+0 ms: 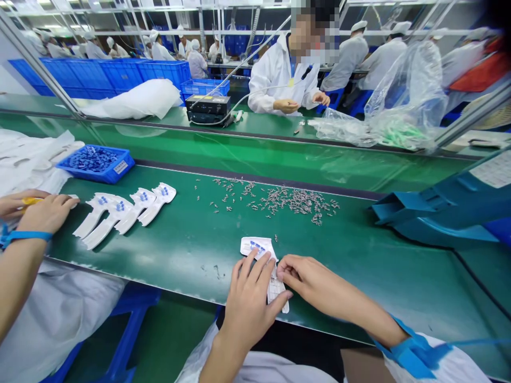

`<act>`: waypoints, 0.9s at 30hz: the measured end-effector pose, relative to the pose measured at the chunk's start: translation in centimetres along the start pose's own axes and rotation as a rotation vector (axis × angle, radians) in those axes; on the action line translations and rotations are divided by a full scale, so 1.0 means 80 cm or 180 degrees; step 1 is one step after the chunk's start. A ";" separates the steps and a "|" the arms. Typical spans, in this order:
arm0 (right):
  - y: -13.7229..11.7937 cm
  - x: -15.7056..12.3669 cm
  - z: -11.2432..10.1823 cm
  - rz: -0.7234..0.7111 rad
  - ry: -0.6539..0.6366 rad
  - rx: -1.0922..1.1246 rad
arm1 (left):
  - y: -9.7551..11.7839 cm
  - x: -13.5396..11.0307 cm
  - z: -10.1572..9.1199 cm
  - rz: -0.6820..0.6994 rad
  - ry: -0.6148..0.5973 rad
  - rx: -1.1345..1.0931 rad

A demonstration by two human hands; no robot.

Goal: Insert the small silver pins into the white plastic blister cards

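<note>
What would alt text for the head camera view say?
A person's left hand rests on a white piece, right hand at its edge, on a green workbench. Small metallic parts lie scattered beyond; four similar white pieces lie left.

From my end I can read no words: the label [120,167] on the blue tray [90,175] and the paper [495,169] on the right are too blurred.

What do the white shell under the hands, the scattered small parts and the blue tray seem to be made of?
White shell: probably moulded plastic, smooth; its thin edges and even white colour suggest this.
Small parts: likely metal, shiny; they look silvery, but are too small to be sure.
Blue tray: apparently rigid plastic, fairly smooth; the colour is uniform and the walls stand straight.
</note>
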State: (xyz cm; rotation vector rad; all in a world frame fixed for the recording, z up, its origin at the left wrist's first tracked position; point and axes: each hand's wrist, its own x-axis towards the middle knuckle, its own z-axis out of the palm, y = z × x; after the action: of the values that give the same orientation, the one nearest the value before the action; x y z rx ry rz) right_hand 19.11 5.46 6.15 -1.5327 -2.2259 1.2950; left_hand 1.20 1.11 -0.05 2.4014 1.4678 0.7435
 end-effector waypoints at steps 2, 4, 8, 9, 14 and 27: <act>0.002 0.000 -0.001 -0.0023 -0.0036 0.0043 | 0.000 0.000 0.000 0.0008 0.0016 -0.0011; 0.003 0.000 0.000 -0.0020 -0.0035 0.0082 | 0.000 0.000 0.000 0.0009 0.0033 -0.0028; 0.003 0.001 0.005 -0.0041 0.0094 0.0080 | 0.001 0.000 0.000 -0.0014 0.0087 -0.0047; 0.003 0.001 0.006 -0.0035 0.0122 0.0055 | 0.001 0.000 0.000 -0.0016 0.0086 -0.0049; 0.004 0.000 0.014 0.0191 0.0192 0.0068 | 0.002 0.001 0.000 -0.0021 0.0088 -0.0089; 0.022 0.009 0.058 0.0093 0.0397 0.1558 | -0.018 -0.003 0.003 0.0137 0.0208 -0.0307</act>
State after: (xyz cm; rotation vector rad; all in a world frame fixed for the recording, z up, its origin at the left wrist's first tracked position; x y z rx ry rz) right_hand 17.47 3.62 1.77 -1.4108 -1.6509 1.5553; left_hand 0.12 1.58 -0.93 2.3642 1.3746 0.8895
